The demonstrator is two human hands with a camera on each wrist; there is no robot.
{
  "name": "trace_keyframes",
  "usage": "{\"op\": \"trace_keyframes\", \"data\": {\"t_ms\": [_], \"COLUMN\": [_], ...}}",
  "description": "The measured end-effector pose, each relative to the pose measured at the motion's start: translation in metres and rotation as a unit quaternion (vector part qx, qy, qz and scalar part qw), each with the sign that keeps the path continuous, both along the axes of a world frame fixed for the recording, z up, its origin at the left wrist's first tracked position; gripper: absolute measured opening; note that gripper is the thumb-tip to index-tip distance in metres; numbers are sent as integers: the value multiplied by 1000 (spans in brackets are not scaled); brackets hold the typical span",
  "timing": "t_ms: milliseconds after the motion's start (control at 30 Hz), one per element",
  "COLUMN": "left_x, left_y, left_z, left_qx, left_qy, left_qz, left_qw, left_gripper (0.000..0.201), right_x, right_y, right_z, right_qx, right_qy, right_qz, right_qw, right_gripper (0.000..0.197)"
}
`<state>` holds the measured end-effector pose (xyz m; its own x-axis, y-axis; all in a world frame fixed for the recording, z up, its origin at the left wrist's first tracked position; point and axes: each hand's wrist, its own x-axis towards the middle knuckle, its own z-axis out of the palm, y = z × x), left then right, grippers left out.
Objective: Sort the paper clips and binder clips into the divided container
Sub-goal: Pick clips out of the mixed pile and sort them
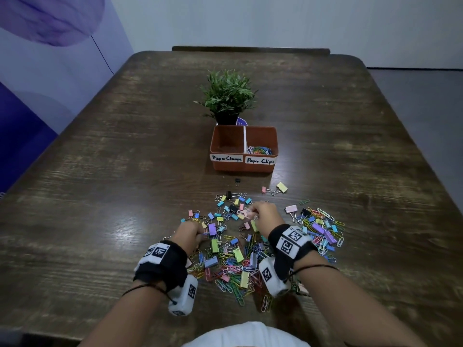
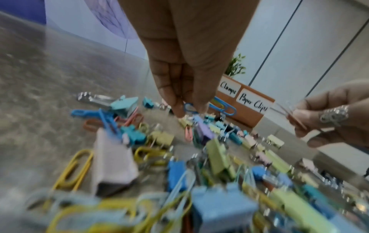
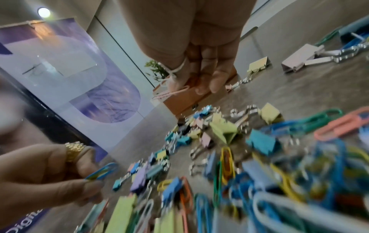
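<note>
pile (image 1: 240,249): mixed pastel clips | left hand (image 1: 188,231): blue paper clip (image 2: 190,107) (pinched)

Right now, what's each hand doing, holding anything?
Left hand: fingers pinch blue paper clips.
Right hand: fingers pinch pink paper clips.

Looks like an office or meeting room: a dark wooden table (image 1: 100,171) fills the frame, plain pale walls (image 1: 275,21) up top, a purple printed banner (image 1: 37,58) upper left.
</note>
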<state>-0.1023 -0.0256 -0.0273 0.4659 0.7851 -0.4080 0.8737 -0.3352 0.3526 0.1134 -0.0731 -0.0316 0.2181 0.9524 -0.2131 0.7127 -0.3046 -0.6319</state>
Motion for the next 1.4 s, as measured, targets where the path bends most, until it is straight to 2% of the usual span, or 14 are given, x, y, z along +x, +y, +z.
{"op": "trace_keyframes", "data": {"t_ms": [133,233,367,467,633,700,800,933,1033,1100,1233,1300,1400], "left_x": [5,32,93,143,206,219,223,208,199,196,198,203,217], "left_y": [14,33,73,106,151,164,171,158,121,89,28,-3,-39], "left_z": [29,54,74,78,77,70,61,60,59,52,21,6,-8], "left_qx": [38,47,84,110,133,132,94,120,157,137,44,-7,-24], "left_qy": [-101,-197,-235,-260,-243,-187,-106,-140,-185,-200,-138,-122,-106], "left_qz": [44,73,65,51,75,75,8,-46,-95,-121,-196,-220,-246], "left_qw": [993,977,966,958,958,971,990,982,965,963,970,968,963], "left_gripper": [24,23,6,6,10,16,35,51,47,42,36,29,24], "right_x": [24,48,84,102,118,121,124,128,135,140,148,146,136], "right_y": [18,44,88,118,157,166,167,139,93,55,-26,-60,-90], "right_z": [14,29,45,55,63,58,51,56,56,46,18,4,-4], "right_qx": [38,51,73,84,61,57,33,93,114,83,2,-38,-86], "right_qy": [30,65,73,35,-66,-71,-62,-21,-15,-22,-29,-3,10], "right_qz": [-58,-108,-155,-160,-105,-81,-33,-37,-58,-77,-124,-142,-122], "right_qw": [997,991,982,983,990,992,997,995,992,993,992,989,989], "right_gripper": [6,16,29,14,17,21,37,38,30,27,20,17,15]}}
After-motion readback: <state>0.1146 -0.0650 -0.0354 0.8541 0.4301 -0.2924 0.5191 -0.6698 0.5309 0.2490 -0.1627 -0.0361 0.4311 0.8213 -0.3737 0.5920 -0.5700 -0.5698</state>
